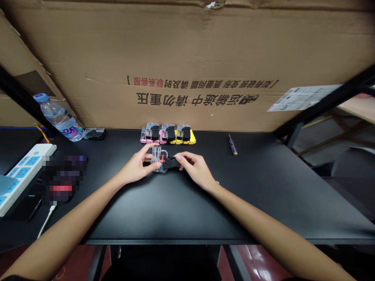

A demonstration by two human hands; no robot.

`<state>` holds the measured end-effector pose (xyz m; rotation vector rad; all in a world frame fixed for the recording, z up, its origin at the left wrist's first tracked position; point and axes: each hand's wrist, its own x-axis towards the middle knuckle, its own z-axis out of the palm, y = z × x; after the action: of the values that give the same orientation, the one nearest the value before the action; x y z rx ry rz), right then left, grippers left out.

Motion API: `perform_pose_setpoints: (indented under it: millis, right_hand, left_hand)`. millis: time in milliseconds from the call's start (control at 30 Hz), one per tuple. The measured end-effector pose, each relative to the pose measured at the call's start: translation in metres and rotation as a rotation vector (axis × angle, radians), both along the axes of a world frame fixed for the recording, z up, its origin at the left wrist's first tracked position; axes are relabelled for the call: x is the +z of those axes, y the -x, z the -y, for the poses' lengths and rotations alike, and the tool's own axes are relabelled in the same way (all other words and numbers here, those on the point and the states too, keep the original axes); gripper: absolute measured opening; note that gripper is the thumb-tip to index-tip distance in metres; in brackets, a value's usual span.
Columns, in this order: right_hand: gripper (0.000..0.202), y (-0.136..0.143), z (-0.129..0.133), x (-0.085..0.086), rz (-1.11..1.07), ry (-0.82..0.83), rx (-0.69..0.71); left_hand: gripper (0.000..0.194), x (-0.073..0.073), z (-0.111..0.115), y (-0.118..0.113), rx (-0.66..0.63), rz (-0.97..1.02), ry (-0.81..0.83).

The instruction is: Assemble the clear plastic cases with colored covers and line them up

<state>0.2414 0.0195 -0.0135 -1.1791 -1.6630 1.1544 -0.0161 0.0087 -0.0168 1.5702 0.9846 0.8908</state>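
My left hand point(137, 168) grips a small clear plastic device with a red part point(159, 159) on the black table point(263, 187). My right hand point(195, 168) holds the black part point(170, 162) attached to the same device, fingers pinched on its right end. Both hands meet over the table's middle. Just behind them stands a row of three similar devices point(168, 134), two on pink bases and one on yellow, each with a black part on top.
A small screwdriver point(233, 144) lies to the right of the row. At the left are a water bottle point(59, 118) on its side, a white power strip point(22, 175) and a blurred dark object. A large cardboard sheet point(187, 58) walls the table's back.
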Motion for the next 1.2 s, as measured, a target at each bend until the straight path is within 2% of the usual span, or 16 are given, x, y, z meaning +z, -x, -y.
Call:
perform_pose_setpoints:
  millis: [667, 867, 1200]
  right_hand:
    - [0.045, 0.003, 0.0019, 0.0007, 0.007, -0.004, -0.011]
    - [0.045, 0.0041, 0.0017, -0.0003, 0.013, -0.004, -0.027]
    - [0.044, 0.0037, 0.0009, -0.0004, 0.053, -0.031, -0.011]
  left_hand:
    - [0.072, -0.0027, 0.0032, -0.0035, 0.061, -0.116, -0.076]
    - [0.071, 0.0034, 0.0063, -0.0065, 0.065, -0.146, -0.081]
    - [0.069, 0.0058, 0.006, -0.0077, 0.043, -0.085, -0.041]
